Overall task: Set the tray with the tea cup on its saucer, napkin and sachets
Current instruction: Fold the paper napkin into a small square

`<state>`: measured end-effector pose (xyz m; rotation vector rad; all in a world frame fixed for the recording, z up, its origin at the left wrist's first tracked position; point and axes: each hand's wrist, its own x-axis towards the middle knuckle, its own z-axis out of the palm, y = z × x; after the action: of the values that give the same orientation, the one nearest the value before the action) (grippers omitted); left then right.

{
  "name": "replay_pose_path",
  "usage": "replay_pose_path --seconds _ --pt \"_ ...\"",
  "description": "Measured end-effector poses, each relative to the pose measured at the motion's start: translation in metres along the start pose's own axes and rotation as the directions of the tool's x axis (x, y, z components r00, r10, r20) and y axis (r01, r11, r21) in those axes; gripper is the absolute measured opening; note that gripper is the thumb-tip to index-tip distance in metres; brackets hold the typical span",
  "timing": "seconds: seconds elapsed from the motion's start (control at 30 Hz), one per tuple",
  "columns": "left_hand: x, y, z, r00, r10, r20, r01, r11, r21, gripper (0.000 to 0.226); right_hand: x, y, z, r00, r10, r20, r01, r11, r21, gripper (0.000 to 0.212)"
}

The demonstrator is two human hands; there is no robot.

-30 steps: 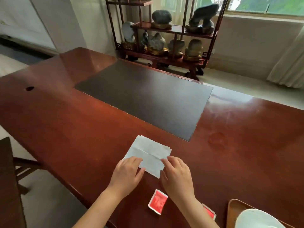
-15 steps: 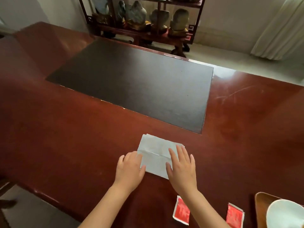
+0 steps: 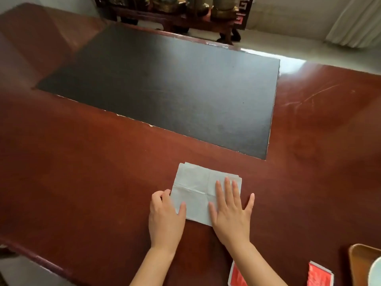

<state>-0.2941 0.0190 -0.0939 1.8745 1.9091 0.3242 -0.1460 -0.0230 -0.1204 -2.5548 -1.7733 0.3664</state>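
Note:
A pale folded napkin point(image 3: 195, 186) lies flat on the red-brown table point(image 3: 82, 172) near its front edge. My right hand point(image 3: 231, 211) presses flat on the napkin's right half, fingers spread. My left hand point(image 3: 165, 215) rests at the napkin's left edge, thumb on top and fingers curled at the edge. Two red sachets lie near the front right: one point(image 3: 237, 277) partly under my right forearm, the other point(image 3: 319, 275) beside the wooden tray point(image 3: 358, 259). A white saucer or cup rim point(image 3: 376, 273) shows on the tray at the frame's edge.
A large dark rectangular inlay point(image 3: 165, 85) fills the table's middle, beyond the napkin. A dark wooden display shelf point(image 3: 185, 15) stands on the floor behind the table. A pale curtain point(image 3: 354, 21) hangs at the far right.
The view has tilted further down. My right hand has slid onto the napkin and flattened. My left hand has shifted to the napkin's left edge.

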Motion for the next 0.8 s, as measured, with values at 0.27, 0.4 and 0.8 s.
replay_pose_path --seconds 0.27,0.4,0.8 --pt "0.003 0.008 0.007 0.998 -0.029 -0.062 0.022 0.993 -0.114 0.016 0.000 0.001 0.005 0.999 -0.003 -0.036 0.003 1.000 -0.018 0.060" --pt "-0.004 0.014 0.009 0.997 -0.028 -0.073 0.003 0.949 -0.317 0.015 0.000 0.003 0.006 0.999 -0.008 -0.052 0.008 1.000 0.003 0.060" --pt "-0.027 0.035 0.014 0.978 0.200 -0.057 -0.183 0.705 -0.685 0.039 -0.005 0.017 -0.012 0.857 0.405 -0.320 0.009 0.609 0.793 0.052"
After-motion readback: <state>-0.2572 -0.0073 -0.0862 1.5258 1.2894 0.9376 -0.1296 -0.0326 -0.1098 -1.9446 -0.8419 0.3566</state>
